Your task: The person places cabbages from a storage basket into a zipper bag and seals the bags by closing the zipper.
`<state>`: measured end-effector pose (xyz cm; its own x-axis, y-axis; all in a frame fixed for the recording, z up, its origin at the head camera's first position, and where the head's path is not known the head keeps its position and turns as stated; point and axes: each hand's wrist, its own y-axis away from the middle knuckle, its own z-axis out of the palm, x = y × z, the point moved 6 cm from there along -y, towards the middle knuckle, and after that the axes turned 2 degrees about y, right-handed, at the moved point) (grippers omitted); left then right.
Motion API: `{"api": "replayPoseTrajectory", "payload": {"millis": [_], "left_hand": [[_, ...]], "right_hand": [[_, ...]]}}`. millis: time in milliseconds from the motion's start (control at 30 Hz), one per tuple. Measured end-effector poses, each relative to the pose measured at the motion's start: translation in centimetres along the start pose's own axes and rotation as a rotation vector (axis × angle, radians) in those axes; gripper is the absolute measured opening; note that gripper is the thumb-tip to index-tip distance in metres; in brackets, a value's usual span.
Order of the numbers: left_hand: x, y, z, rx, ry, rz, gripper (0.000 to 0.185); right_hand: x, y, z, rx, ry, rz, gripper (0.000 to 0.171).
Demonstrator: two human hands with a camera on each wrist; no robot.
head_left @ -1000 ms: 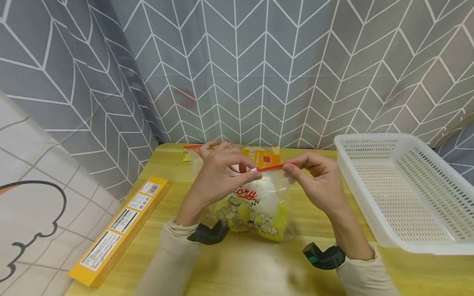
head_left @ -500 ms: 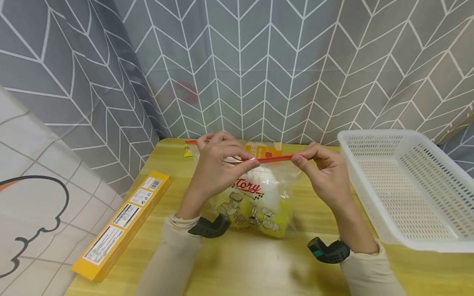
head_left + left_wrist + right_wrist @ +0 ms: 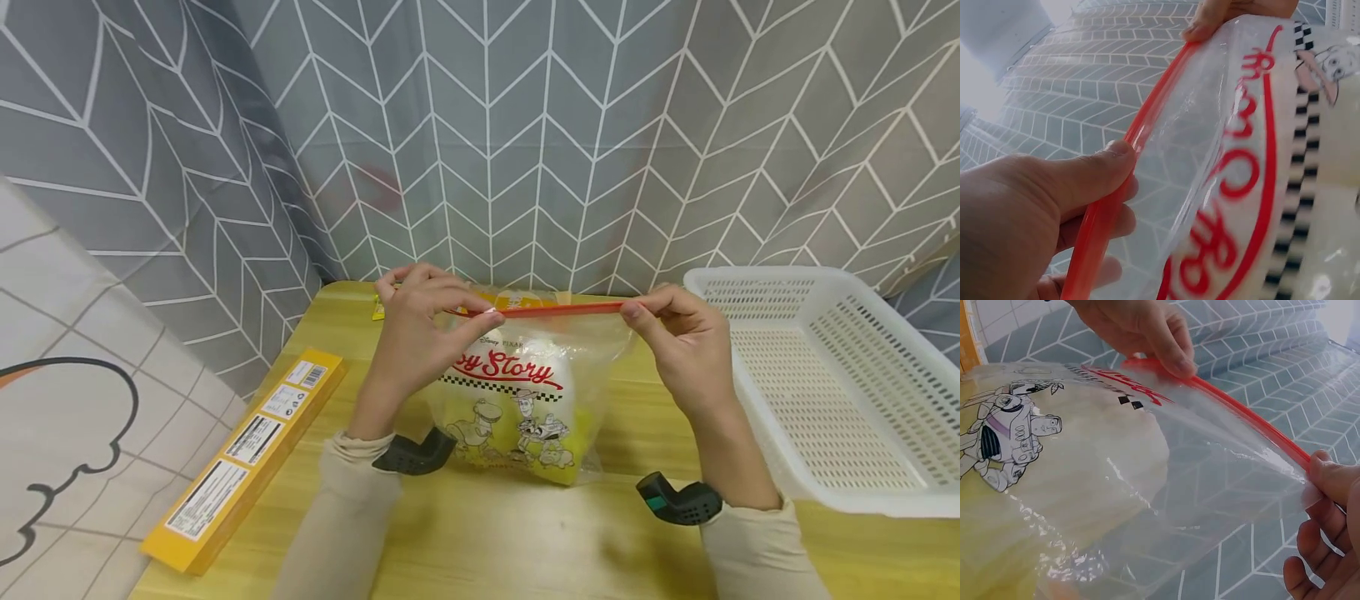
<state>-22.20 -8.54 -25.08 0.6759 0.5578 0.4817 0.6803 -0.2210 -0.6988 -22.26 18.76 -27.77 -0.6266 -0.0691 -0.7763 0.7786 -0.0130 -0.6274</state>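
Note:
A clear zip bag [image 3: 517, 421] printed with "Toy Story" and cartoon figures stands on the wooden table, with something white and yellow inside. Its red zip strip [image 3: 562, 310] runs along the top, nearly straight between the hands. My left hand [image 3: 420, 337] pinches the strip left of its middle between thumb and index finger. At the strip's right end, my right hand [image 3: 686, 350] grips the bag's corner between thumb and fingers. In the left wrist view the left thumb lies on the strip [image 3: 1157, 103]. The strip beyond the left hand is mostly hidden in the head view.
A long yellow-orange box [image 3: 247, 458] with white labels lies on the left. The white plastic basket [image 3: 806, 492] stands at the right. Behind the bag are an orange packet [image 3: 517, 300] and a small yellow packet [image 3: 378, 308]. A grey patterned curtain [image 3: 510, 142] hangs at the back.
My hands have spread apart, the left going left along the strip and the right going right with the corner. The strip is straighter, and more of the bag's printed front shows.

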Motion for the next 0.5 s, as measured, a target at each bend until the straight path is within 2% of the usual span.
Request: {"api": "replayPoseTrajectory", "payload": {"millis": [233, 500], "left_hand": [[-0.3, 0.1, -0.8, 0.028, -0.054, -0.001, 0.012], [-0.5, 0.2, -1.8, 0.053, -0.103, 0.037, 0.013]], "right_hand": [[0.3, -0.2, -1.3, 0.064, 0.013, 0.039, 0.010], [0.3, -0.5, -1.8, 0.066, -0.011, 0.030, 0.009]]}}
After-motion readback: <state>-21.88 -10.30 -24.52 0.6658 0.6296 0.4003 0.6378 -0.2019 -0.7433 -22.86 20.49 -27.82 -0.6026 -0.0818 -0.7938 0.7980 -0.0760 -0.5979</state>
